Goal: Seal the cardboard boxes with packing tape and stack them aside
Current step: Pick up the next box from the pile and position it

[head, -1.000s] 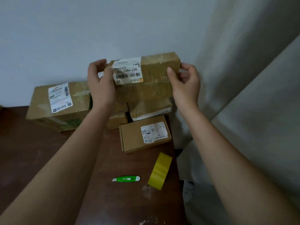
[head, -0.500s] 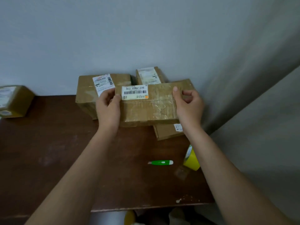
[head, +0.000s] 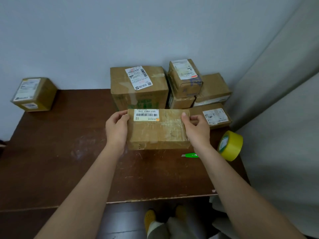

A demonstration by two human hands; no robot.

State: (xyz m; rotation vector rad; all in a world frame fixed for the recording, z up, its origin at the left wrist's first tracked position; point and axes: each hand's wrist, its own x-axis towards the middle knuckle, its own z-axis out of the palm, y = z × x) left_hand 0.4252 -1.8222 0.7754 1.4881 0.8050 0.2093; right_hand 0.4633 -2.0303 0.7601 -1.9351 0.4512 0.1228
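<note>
Head view. A long cardboard box point(head: 158, 130) with a barcode label point(head: 146, 115) on its upper face is held by its two short ends over the brown table point(head: 69, 161). The left end is gripped by the left hand point(head: 116, 129), thumb on top and fingers curled round the far edge; the right end is gripped by the right hand point(head: 196, 130) in the same manner. Whether the box rests on the table or is held just above it cannot be told.

Compared with one second earlier, the box has been brought down from in front of the wall, above the other boxes, to the table's middle, nearer the person.

Behind it, a large box point(head: 139, 87) stands against the wall, with a cluster of small boxes point(head: 198, 87) to its right and a flat box point(head: 214, 116) just in front of these. A single box point(head: 32, 94) sits well apart at the far left. A yellow tape roll point(head: 231, 145) stands on edge near the table's right edge, and a green utility knife point(head: 190, 155) lies beside it, partly hidden by the right forearm.
</note>
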